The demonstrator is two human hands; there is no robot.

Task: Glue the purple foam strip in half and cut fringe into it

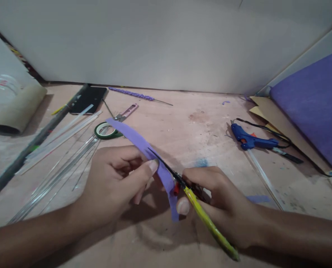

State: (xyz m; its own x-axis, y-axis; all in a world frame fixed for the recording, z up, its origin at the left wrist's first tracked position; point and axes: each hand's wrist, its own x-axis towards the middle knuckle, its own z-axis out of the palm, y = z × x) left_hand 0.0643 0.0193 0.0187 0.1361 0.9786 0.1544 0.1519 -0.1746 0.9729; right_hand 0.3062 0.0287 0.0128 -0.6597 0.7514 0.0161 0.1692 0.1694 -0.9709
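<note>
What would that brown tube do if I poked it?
The brown tube would probably roll, since it lies on its round side. It's likely light for its size, because its open end looks hollow.

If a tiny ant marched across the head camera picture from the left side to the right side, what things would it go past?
Cardboard tube → black phone → purple strip → yellow tool handle → blue glue gun → big purple sheet.
</note>
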